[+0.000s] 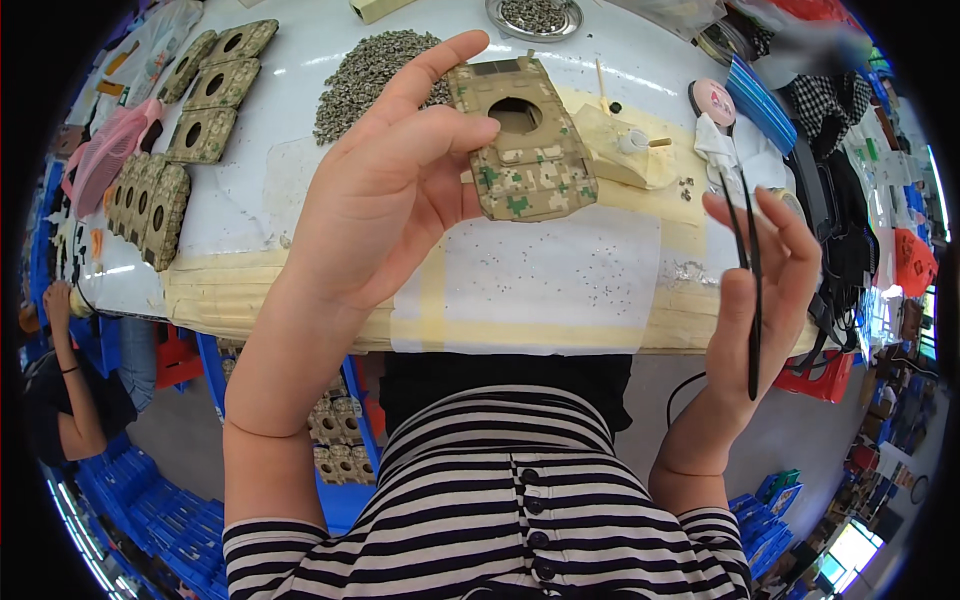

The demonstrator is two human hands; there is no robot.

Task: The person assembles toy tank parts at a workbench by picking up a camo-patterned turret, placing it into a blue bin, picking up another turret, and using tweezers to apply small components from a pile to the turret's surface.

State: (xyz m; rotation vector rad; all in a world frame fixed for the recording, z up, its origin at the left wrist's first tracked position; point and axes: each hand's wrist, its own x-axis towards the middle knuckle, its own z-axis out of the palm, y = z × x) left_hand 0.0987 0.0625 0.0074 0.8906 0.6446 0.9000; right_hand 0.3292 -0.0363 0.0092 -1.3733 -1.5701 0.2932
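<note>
My left hand [400,170] grips a camouflage-patterned toy tank hull [540,165] between thumb and fingers, its index finger stretched out past the edge. The hull is tan with green and brown blotches and has a round hole in its top. It is held up over the table. To the right, my right hand [765,290] holds a pair of dark tweezers [754,300], tips pointing up and away from me. The tweezers are apart from the hull. I cannot make out anything between their tips.
A heap of small grey metallic parts [375,80] lies behind my left hand, with a round metal dish [535,18] of them farther back. More camouflage hulls [215,85] stand at the left. A yellow taped block [630,150] holds a small pot. Another person's arm [75,370] shows far left.
</note>
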